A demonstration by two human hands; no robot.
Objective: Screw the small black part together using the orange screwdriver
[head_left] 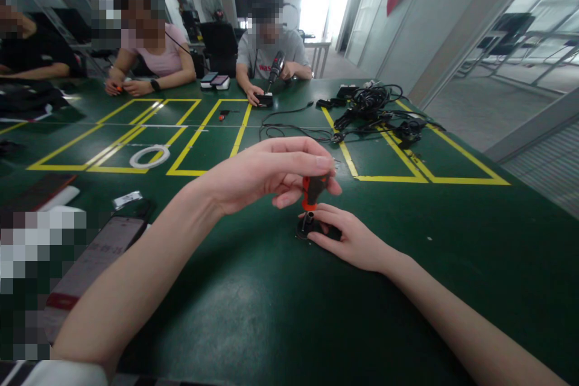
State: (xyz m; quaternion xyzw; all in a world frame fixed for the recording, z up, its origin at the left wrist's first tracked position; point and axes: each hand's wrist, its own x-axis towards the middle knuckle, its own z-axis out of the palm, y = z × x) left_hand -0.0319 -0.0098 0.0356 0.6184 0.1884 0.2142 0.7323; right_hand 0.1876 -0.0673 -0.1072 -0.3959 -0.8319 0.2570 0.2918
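My left hand [280, 170] is closed around the black and orange handle of a screwdriver [311, 192], which it holds upright from above. The screwdriver's shaft points down at a small dark round part [303, 228] lying on the green table [253, 301]. A short dark cylinder stands up from that part, just under the handle. Its finer details are too small to make out. My right hand [348, 236] rests low on the table, with thumb and fingers gripping the part from the right side. Some of the part is hidden behind those fingers.
A tangle of black cables [371, 105] lies at the back right. A white tape ring [149, 157] and a phone [97, 253] are to the left. Yellow tape [389, 179] marks rectangles. Across the table, a person [274, 51] holds a power drill [275, 68]; others sit further left.
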